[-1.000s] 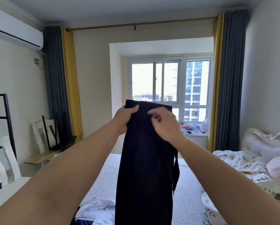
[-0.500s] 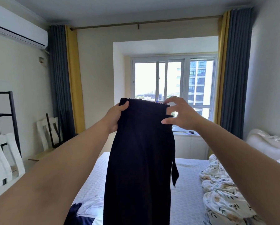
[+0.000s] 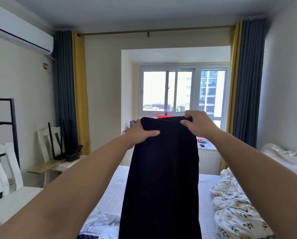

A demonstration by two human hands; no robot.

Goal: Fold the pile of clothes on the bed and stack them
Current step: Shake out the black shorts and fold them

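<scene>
Two hands: the left hand (image 3: pixel 141 133) and the right hand (image 3: pixel 198 124), at centre frame. One dark garment (image 3: pixel 163 178) hangs down the middle. One bed (image 3: pixel 109 192) at the bottom, with one floral quilt (image 3: pixel 237 204) at lower right and one white cloth (image 3: pixel 103 223) at the bottom centre. Two white chairs: one chair (image 3: pixel 4 169) at the left edge, another chair (image 3: pixel 47 140) further back. One black rack (image 3: pixel 3 123) at left. One air conditioner (image 3: pixel 22 38) at upper left. One window (image 3: pixel 182 92) at centre. Two curtain sets: left curtain (image 3: pixel 70 87) and right curtain (image 3: pixel 246 80).
</scene>
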